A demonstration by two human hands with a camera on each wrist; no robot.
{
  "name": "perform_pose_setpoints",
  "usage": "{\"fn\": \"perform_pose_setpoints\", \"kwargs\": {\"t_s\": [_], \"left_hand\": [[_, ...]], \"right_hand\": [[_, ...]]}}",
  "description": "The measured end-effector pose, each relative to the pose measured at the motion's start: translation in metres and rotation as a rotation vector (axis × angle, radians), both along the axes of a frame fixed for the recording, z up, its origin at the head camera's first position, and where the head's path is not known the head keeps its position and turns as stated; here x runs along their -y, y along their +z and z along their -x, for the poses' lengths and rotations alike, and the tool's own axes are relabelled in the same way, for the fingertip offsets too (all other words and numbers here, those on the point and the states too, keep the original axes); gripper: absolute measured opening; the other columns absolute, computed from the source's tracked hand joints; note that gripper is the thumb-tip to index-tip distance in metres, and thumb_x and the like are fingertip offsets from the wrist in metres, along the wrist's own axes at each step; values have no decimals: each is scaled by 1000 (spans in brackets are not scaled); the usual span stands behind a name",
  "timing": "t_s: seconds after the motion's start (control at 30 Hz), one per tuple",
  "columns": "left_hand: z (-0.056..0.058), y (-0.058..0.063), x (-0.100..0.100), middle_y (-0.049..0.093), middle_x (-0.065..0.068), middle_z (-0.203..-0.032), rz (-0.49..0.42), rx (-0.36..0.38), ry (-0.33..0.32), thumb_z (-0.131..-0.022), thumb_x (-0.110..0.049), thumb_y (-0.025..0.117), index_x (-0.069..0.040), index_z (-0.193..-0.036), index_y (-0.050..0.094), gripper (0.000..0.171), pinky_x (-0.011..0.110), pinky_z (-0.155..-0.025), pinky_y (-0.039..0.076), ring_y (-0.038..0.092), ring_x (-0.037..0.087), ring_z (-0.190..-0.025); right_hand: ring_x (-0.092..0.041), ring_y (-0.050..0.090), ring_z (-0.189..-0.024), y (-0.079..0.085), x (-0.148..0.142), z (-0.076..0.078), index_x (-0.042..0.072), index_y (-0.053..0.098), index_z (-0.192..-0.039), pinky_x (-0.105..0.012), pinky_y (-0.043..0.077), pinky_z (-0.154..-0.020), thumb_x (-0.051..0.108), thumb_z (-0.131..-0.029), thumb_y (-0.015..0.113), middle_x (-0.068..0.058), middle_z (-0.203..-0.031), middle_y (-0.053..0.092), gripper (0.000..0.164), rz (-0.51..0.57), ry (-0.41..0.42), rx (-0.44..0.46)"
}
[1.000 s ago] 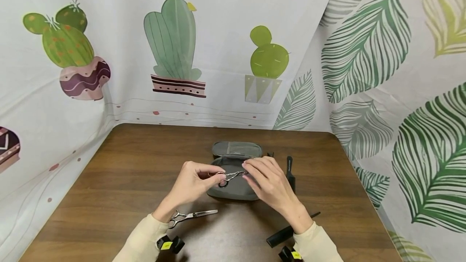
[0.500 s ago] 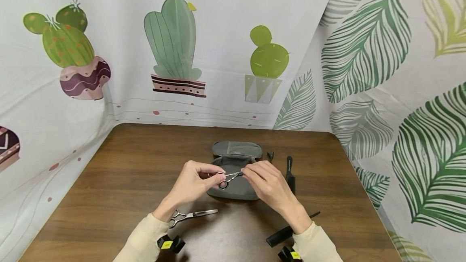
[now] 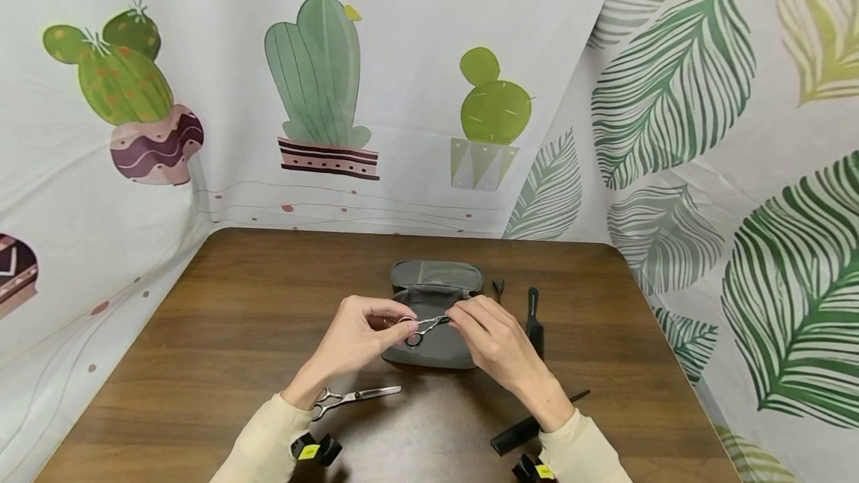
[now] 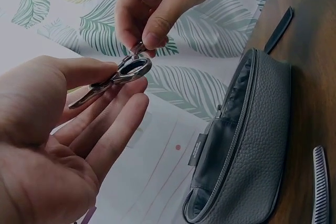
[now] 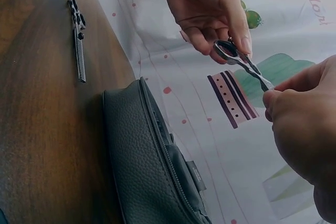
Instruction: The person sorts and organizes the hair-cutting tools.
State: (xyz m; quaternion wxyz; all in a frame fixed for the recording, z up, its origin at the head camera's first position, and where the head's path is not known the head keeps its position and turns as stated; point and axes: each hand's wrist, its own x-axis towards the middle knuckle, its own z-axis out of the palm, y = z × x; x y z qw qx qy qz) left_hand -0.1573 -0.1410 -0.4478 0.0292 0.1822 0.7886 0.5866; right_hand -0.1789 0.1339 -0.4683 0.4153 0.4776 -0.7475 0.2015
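Observation:
A pair of silver scissors (image 3: 429,324) is held up in the air over the open grey zip case (image 3: 429,358). My left hand (image 3: 356,338) pinches the scissors near a finger ring between thumb and index finger, its other fingers extended in the left wrist view. On the right, my right hand (image 3: 499,341) grips the blade end with its fingertips, which hide the blades. Both finger rings show in the head view. In the right wrist view, the case (image 5: 139,156) stands below the hands with its zip edge open.
Toothed thinning scissors (image 3: 369,395) lie on the wooden table (image 3: 221,334), near my left forearm. A black comb (image 3: 517,436) lies partly under my right wrist. Behind my right hand are a black-handled tool (image 3: 533,311) and a small dark clip-like item (image 3: 499,288).
My right hand's fingers have drawn in to a tighter pinch on the scissors' blade end, uncovering the small dark item behind. In the last half second the hands barely move.

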Motion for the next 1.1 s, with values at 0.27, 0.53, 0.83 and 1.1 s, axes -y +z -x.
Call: {"fn": "perform_pose_setpoints", "kwargs": {"t_s": [0.27, 0.53, 0.83, 1.1], "left_hand": [[-2, 3, -4, 87, 2, -96, 70, -134, 74, -98, -15, 89, -18, -109, 88, 11, 24, -75, 67, 83, 14, -82], [0, -2, -7, 82, 1, -135, 304, -521, 203, -92, -25, 94, -15, -135, 80, 47, 49, -106, 65, 79, 26, -126], [-2, -4, -11, 71, 8, -152, 493, -762, 240, -83, -40, 99, -13, -150, 70, 77, 61, -121, 51, 61, 35, -151], [-3, -10, -17, 71, 8, -151, 669, -943, 221, -82, -49, 98, -12, -147, 71, 79, 55, -121, 52, 63, 34, -148]], "right_hand": [[-20, 69, -94, 1, 1, -2, 1, 75, -117, -32, 62, -85, 10, -113, 67, -6, -109, 76, 13, -17, -26, 17], [-20, 68, -96, 0, -1, -3, 2, 74, -118, -32, 62, -86, 5, -107, 74, -6, -112, 75, 12, -48, -108, 90], [-21, 70, -98, -2, -2, -3, 1, 74, -119, -33, 64, -87, -1, -100, 80, -7, -112, 76, 20, -42, -158, 111], [-21, 71, -96, -1, -2, -3, 0, 75, -119, -32, 64, -84, -2, -98, 82, -8, -111, 76, 22, -31, -181, 132]]}}
